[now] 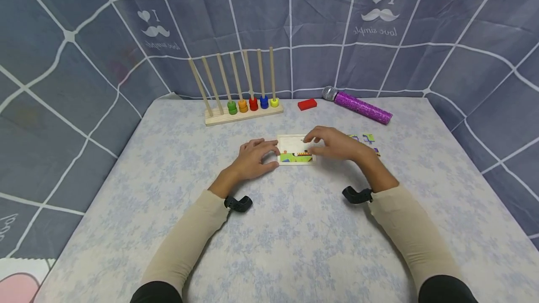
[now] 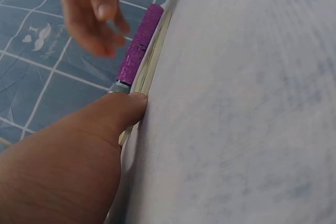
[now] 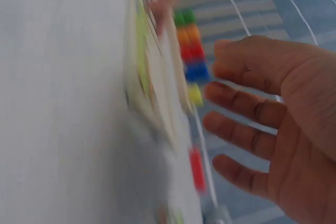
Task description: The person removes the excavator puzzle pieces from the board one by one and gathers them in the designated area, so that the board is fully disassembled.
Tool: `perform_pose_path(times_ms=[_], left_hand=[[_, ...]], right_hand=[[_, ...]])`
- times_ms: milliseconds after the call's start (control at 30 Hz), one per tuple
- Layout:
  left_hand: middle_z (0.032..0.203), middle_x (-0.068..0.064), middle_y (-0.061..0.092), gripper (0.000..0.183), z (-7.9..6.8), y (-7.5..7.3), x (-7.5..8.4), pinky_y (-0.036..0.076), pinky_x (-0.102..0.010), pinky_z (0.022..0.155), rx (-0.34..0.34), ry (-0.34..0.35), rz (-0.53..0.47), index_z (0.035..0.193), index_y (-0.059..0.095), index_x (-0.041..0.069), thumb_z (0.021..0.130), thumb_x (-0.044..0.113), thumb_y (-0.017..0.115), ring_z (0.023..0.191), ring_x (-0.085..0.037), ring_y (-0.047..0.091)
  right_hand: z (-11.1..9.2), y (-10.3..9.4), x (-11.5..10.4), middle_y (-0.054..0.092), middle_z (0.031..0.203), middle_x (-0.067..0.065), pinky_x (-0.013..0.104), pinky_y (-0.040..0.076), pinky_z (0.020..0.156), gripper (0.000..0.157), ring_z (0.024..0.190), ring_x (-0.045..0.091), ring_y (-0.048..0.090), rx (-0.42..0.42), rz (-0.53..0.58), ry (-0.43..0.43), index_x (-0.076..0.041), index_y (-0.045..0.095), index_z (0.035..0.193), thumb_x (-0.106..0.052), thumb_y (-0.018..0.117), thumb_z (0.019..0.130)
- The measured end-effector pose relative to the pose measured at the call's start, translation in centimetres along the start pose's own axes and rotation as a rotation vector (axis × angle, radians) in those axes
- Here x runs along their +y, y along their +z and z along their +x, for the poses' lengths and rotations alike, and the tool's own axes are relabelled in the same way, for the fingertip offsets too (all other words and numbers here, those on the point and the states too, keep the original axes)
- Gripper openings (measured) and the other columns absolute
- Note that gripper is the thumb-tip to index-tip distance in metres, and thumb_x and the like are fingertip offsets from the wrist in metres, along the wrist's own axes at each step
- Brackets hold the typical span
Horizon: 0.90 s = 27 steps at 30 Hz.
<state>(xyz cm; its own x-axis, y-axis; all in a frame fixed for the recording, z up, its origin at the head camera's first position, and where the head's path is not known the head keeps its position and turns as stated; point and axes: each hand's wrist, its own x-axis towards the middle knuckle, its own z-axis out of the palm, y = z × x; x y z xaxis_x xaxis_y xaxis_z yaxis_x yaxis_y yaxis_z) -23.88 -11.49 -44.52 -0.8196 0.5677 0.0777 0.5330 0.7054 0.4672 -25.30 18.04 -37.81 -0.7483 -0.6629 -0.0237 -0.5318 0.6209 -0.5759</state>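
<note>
A shallow wooden puzzle tray [image 1: 293, 144] lies on the table, its near part filled with green picture pieces [image 1: 290, 157] and the far part bare wood. My left hand [image 1: 254, 158] holds the tray by its left side, thumb at the near corner and fingertips at the left rim; the thumb [image 2: 128, 109] presses that rim in the left wrist view. Over the tray's right side hovers my right hand [image 1: 334, 144], fingers loosely bent. Nothing shows between the right fingers [image 3: 244, 98] in the right wrist view.
Several loose puzzle pieces [image 1: 368, 138] lie right of the tray, partly hidden by the right hand. At the back stand a wooden peg rack [image 1: 244, 117] with coloured rings, a red block [image 1: 307, 104] and a purple glitter microphone [image 1: 362, 106]. A grey checked curtain [image 1: 261, 18] encloses the table.
</note>
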Motion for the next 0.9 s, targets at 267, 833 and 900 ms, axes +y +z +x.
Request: perform_pose_path(times_ms=[267, 833, 900], left_hand=[[0.159, 0.004, 0.039, 0.028, 0.0, 0.2, -0.1, 0.017, -0.063, 0.109, -0.004, 0.008, -0.002, 0.123, 0.062, 0.028, 0.101, 0.044, 0.061, 0.146, -0.035, 0.026], [0.159, 0.004, 0.04, 0.027, -0.1, 0.0, -0.3, 0.017, -0.062, 0.109, 0.004, -0.003, -0.011, 0.123, 0.062, 0.028, 0.1, 0.043, 0.063, 0.146, -0.035, 0.026], [0.159, 0.004, 0.04, 0.027, 0.0, 0.1, -0.3, 0.017, -0.062, 0.109, 0.002, 0.0, -0.011, 0.123, 0.062, 0.028, 0.1, 0.043, 0.063, 0.146, -0.034, 0.026]], right_hand=[[4.9, 3.5, -2.4, 0.063, 0.117, 0.011, 0.05, 0.046, 0.094, 0.038, 0.109, 0.029, 0.057, -0.107, -0.181, 0.056, -0.002, 0.07, 0.123, -0.021, 0.077, 0.091], [5.2, 4.4, -2.2, 0.063, 0.11, 0.011, 0.043, 0.046, 0.093, 0.032, 0.104, 0.026, 0.057, -0.067, -0.083, 0.03, -0.001, 0.064, 0.114, -0.013, 0.079, 0.089], [5.0, 4.3, -2.3, 0.065, 0.109, 0.01, 0.044, 0.046, 0.092, 0.034, 0.103, 0.026, 0.058, -0.065, -0.104, 0.03, 0.0, 0.065, 0.116, -0.012, 0.08, 0.088]])
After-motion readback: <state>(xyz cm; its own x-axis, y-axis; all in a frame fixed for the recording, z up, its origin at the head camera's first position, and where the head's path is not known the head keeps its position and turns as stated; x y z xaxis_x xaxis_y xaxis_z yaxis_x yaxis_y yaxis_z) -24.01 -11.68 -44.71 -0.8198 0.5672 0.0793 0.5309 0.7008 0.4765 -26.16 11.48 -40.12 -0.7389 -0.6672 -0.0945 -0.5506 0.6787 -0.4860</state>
